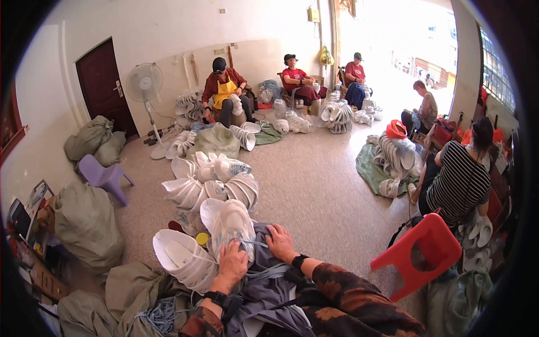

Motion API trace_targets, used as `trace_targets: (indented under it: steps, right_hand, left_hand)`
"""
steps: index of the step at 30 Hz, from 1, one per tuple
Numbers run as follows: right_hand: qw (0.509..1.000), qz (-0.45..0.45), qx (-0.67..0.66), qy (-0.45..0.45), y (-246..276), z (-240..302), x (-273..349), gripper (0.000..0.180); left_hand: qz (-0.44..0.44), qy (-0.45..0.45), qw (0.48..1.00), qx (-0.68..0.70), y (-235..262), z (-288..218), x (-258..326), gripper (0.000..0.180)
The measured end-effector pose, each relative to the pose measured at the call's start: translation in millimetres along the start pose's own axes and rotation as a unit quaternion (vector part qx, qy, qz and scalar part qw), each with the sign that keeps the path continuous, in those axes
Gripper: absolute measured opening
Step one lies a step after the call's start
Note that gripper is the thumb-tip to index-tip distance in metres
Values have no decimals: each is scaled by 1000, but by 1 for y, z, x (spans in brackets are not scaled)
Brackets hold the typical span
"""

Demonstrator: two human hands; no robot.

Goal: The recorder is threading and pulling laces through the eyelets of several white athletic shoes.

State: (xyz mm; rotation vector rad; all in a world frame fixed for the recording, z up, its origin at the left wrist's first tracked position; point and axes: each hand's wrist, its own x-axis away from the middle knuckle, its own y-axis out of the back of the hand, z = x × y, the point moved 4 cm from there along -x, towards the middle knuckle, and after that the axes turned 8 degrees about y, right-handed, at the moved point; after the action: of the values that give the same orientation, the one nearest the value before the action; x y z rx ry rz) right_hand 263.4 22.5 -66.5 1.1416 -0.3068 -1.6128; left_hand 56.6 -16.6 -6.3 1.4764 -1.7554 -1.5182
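A white shoe (234, 219) with pale blue lacing stands tilted in front of me, close to my lap. My left hand (232, 263) is closed on its near end, fingers bent over the laced part. From there a light blue shoelace (255, 244) runs across to my right hand (280, 242), whose fingers are closed at its end over grey cloth. Left of this shoe lies a nested stack of white shoes (181, 259). More loose blue laces (268, 273) lie over the grey-purple cloth (255, 303) on my lap.
Beyond are piled white shoes (213, 182). Green sacks (87, 224), a purple chair (104, 175) and a bundle of blue laces (160, 317) are at left. A red stool (418, 253) stands right, near a person in stripes (460, 174). Several people sit farther back, by a fan (145, 84).
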Motion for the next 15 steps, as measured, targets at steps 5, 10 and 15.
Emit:
trace_targets:
  steps: [5,10,15]
  right_hand:
    - [1000,0,-6,-3,3,1,2,47]
    - [1000,11,-1,-11,3,1,1,48]
    - [1000,15,2,-21,0,-2,1,49]
  left_hand:
    - [10,0,1000,-5,-3,1,0,21]
    - [2,4,1000,-5,-4,2,0,21]
    - [4,4,1000,-7,-2,1,-1,21]
